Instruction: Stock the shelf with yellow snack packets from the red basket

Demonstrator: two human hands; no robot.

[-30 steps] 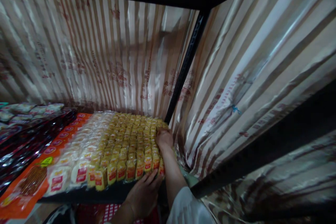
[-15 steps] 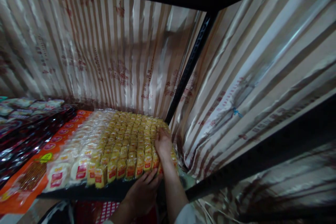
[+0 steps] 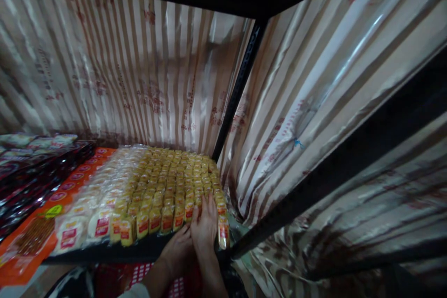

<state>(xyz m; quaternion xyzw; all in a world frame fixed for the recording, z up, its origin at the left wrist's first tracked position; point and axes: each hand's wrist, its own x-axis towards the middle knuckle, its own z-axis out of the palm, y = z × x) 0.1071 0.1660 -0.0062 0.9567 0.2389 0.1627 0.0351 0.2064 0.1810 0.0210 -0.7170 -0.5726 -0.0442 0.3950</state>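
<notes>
Rows of small yellow wrapped snack packets [image 3: 164, 186] with red labels stand packed together on a dark shelf [image 3: 115, 253]. My right hand [image 3: 205, 223] lies over the front packets near the right end, its fingers stretched out and pointing away from me. Close beside it, my left hand [image 3: 178, 246] is at the front edge of the rows, fingers stretched toward the right hand. Its fingertips are partly hidden. Neither hand shows a packet lifted. One yellow packet [image 3: 223, 230] stands at the row end just right of my right hand.
White round wrapped packets [image 3: 99, 223] stand in rows to the left, then orange packs [image 3: 37, 237] and dark shiny packs [image 3: 38, 186]. A black shelf post [image 3: 237, 93] rises behind the right corner. Striped sheeting [image 3: 157, 65] hangs behind. A red basket [image 3: 139, 272] is below.
My right hand has drawn back from the rear right of the yellow packets to their front. My left hand has moved slightly left and down; the view has shifted slightly.
</notes>
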